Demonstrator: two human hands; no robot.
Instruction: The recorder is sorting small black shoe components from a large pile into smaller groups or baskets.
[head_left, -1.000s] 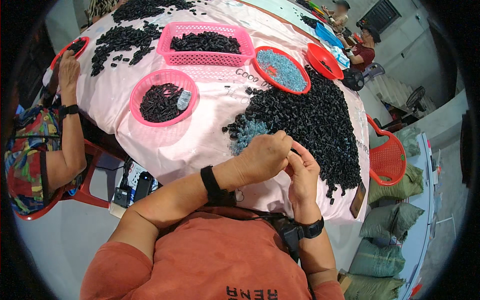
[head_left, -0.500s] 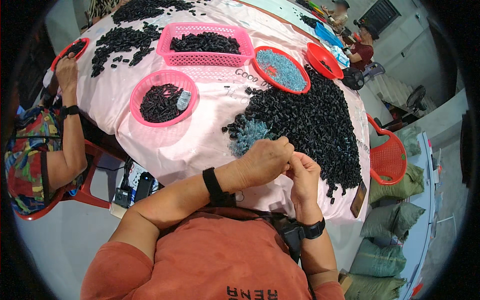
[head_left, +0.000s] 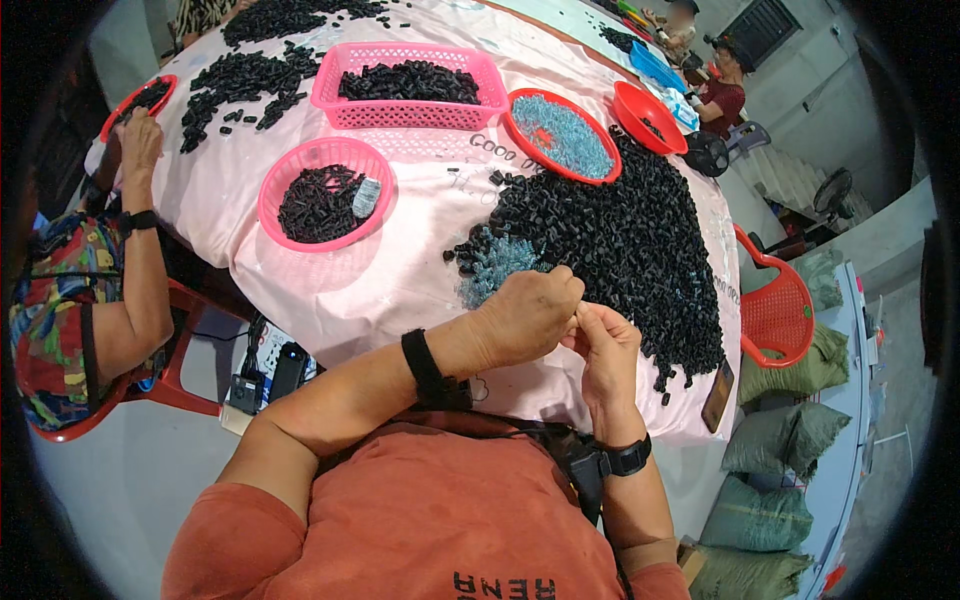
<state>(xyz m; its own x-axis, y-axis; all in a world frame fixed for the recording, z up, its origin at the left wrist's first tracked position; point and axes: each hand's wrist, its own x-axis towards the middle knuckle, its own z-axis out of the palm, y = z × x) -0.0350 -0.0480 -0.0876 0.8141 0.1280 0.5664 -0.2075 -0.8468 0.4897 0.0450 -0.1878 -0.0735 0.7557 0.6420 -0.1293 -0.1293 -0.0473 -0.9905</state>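
My left hand [head_left: 528,318] and my right hand [head_left: 606,348] meet in front of me above the table's near edge. Their thumbs and fingertips are pinched together, and whatever sits between them is too small or hidden to make out. Just beyond the left hand lies a small heap of thin, bluish, see-through pieces [head_left: 497,268]. A wide pile of short black plastic pieces [head_left: 640,250] spreads behind and to the right of both hands. On the pile's far side rests a red dish [head_left: 513,125] holding more of the bluish pieces.
A round pink basket [head_left: 270,215] and a rectangular pink basket [head_left: 410,117] hold black pieces. Near the right edge lies a phone [head_left: 717,396]. A red chair [head_left: 785,318] and several sacks [head_left: 765,515] stand right. A co-worker's arm [head_left: 143,250] reaches toward a red dish [head_left: 106,128] at left.
My hands stay pinched together, with only a slight shift of the left hand. At the far left, the co-worker's hand has shifted slightly by the red dish.
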